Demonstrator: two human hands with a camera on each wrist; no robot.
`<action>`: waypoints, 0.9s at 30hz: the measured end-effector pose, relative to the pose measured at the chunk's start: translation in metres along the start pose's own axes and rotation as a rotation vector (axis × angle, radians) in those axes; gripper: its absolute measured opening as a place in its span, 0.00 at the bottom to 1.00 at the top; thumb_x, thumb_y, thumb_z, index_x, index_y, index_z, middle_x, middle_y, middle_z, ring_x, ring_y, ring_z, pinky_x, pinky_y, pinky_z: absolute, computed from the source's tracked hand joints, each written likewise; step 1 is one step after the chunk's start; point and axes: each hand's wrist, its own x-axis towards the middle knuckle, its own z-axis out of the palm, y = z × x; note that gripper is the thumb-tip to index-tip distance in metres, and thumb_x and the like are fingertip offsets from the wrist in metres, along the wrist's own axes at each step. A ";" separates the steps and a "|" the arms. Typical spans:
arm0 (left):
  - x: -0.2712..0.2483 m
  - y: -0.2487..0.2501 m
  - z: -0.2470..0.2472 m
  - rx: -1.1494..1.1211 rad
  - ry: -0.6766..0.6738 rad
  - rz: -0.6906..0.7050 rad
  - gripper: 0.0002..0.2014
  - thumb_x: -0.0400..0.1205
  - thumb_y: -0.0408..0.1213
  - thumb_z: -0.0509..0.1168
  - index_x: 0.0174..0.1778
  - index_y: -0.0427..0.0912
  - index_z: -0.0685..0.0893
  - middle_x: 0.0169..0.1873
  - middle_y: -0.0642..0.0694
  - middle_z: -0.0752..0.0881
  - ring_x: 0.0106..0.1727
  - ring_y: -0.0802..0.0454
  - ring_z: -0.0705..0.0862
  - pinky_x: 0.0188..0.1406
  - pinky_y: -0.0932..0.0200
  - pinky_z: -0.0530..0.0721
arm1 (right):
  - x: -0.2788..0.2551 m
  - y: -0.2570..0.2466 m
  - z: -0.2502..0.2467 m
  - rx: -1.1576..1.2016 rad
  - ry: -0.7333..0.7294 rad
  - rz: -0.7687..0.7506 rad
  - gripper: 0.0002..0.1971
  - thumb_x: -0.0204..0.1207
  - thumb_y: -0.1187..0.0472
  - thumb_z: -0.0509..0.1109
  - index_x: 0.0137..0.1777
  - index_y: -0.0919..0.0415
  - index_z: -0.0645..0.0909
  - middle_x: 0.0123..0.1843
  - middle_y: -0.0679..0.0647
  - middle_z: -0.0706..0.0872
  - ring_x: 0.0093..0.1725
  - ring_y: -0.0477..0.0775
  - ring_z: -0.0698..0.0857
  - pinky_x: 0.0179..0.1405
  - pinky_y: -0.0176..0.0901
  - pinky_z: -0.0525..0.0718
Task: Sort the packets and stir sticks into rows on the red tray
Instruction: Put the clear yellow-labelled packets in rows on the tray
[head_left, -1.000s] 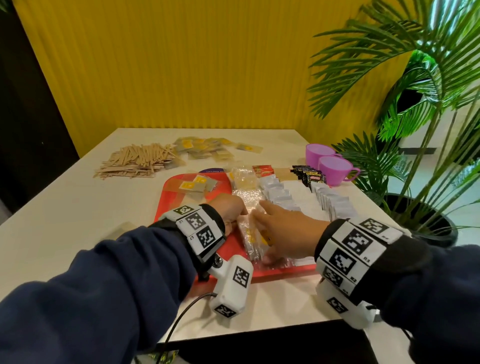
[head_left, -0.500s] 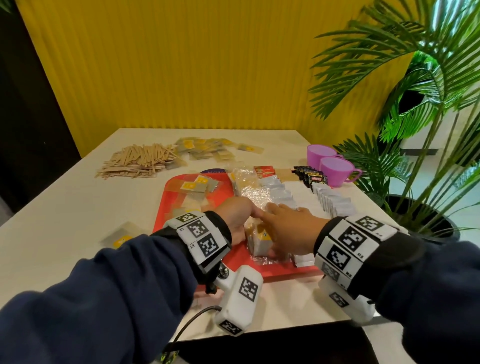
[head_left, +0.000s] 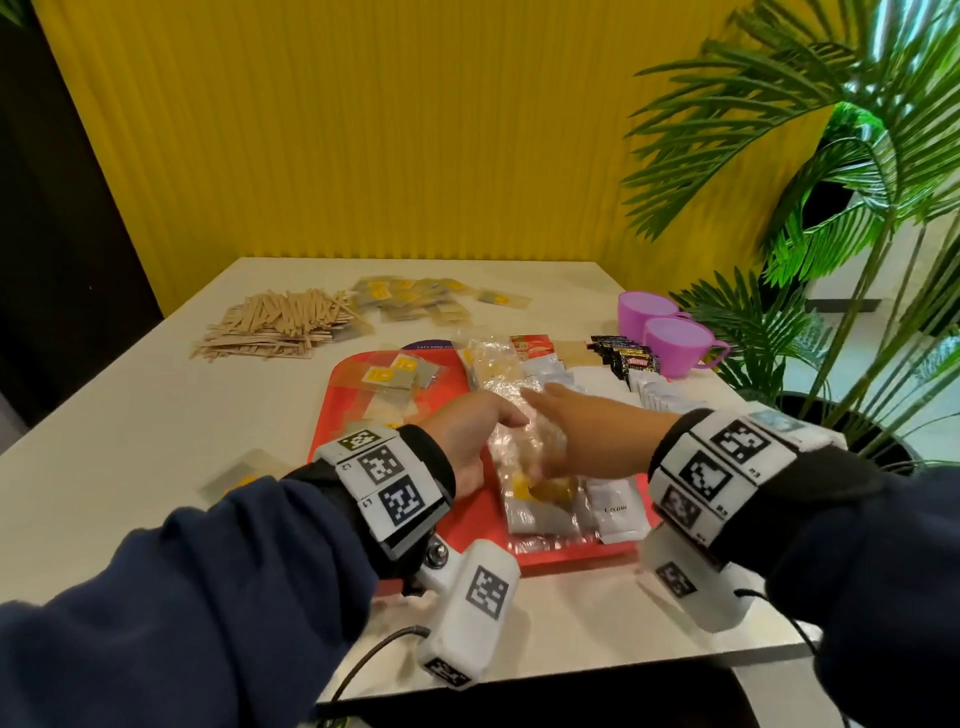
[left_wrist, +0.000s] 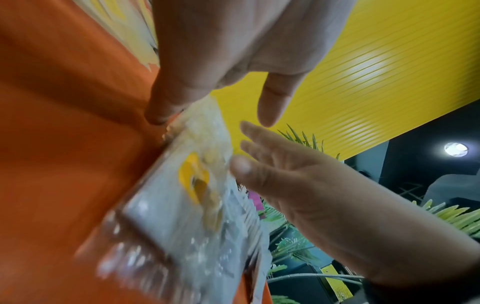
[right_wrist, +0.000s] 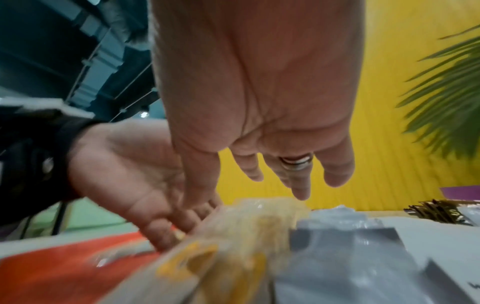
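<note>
Both hands, left (head_left: 470, 436) and right (head_left: 587, 426), grip spread, flank crinkly clear packets (head_left: 524, 467) on the smooth red tray (head_left: 467, 525).

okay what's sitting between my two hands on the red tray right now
A row of clear crinkly packets with yellow labels lies between the left hand and right hand; the head view shows it.

A ribbed yellow wall (head_left: 363, 130) backs the white table (head_left: 130, 415), beside a potted palm (head_left: 841, 218).
</note>
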 end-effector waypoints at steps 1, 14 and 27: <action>0.002 0.004 -0.003 0.021 0.055 0.032 0.25 0.80 0.26 0.57 0.75 0.37 0.63 0.74 0.39 0.66 0.71 0.41 0.71 0.68 0.45 0.69 | 0.000 0.003 -0.007 0.051 0.024 0.025 0.41 0.77 0.48 0.67 0.83 0.55 0.46 0.83 0.56 0.56 0.76 0.59 0.68 0.72 0.49 0.69; 0.047 0.046 -0.024 -0.057 0.147 0.078 0.38 0.83 0.52 0.57 0.83 0.43 0.45 0.82 0.42 0.44 0.83 0.44 0.45 0.79 0.43 0.43 | 0.063 0.034 -0.048 1.206 0.117 0.386 0.14 0.82 0.50 0.62 0.43 0.61 0.73 0.44 0.57 0.72 0.37 0.50 0.71 0.34 0.37 0.74; 0.080 0.064 -0.018 0.022 0.073 0.057 0.20 0.87 0.52 0.48 0.69 0.44 0.70 0.47 0.43 0.86 0.44 0.60 0.88 0.43 0.65 0.82 | 0.128 0.022 -0.059 1.249 -0.082 0.382 0.28 0.81 0.40 0.53 0.66 0.65 0.69 0.58 0.58 0.73 0.44 0.50 0.74 0.35 0.39 0.75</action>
